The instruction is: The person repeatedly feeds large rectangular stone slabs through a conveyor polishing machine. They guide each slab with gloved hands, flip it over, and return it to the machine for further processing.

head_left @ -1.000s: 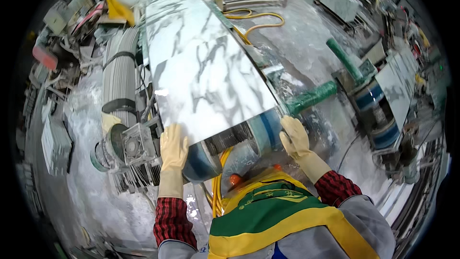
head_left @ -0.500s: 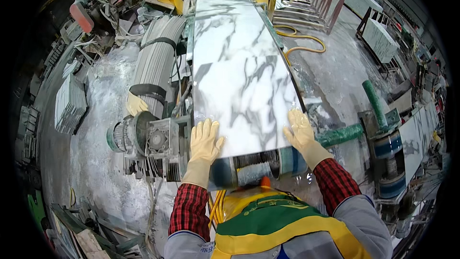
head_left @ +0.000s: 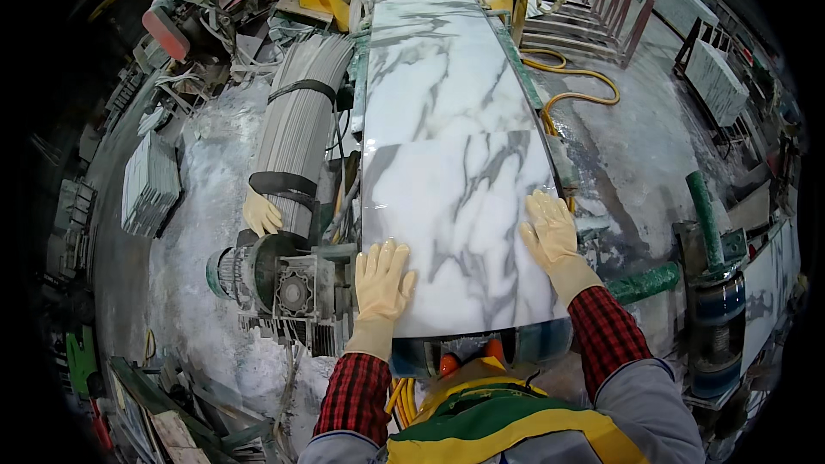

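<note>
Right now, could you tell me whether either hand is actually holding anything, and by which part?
Nothing is gripped. The left hand and the right hand lie flat, fingers spread, on the near end of the white marble slab, close to its left and right edges.

We see a slab [head_left: 455,206] of white marble with grey veins, polished and glossy, lying flat and running lengthwise away from us. Its near edge is straight and sits over a blue roller [head_left: 481,348]. A second slab [head_left: 434,51] of like marble lies beyond it, end to end.
</note>
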Available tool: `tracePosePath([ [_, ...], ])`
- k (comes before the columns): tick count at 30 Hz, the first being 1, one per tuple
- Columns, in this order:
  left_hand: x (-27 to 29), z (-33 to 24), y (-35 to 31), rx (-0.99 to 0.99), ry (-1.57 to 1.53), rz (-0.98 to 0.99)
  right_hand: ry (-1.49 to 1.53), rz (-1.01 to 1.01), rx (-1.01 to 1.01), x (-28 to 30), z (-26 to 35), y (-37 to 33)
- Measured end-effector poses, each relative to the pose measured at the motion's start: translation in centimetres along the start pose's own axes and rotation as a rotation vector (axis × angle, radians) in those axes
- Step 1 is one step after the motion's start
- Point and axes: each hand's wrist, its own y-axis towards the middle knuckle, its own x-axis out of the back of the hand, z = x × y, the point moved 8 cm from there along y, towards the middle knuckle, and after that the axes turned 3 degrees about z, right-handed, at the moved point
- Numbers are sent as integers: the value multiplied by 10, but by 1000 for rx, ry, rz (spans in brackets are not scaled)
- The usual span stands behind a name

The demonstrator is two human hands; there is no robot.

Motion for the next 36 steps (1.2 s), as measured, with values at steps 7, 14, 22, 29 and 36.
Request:
tracePosePath([
  [7,0,-1,-1,8,-20,33,28,19,-8,7,3,5],
  [14,-5,2,-7,74,63,82,52,-18,-1,5,1,2],
  [22,-7,2,-15,70,29,58,79,-1,-21,15,6,-4],
  [29,-6,2,-19,73,17,64,90,-103,20,15,5,-13],
  [36,-7,1,-25,64,4,25,101,-108,20,17,7,-15],
])
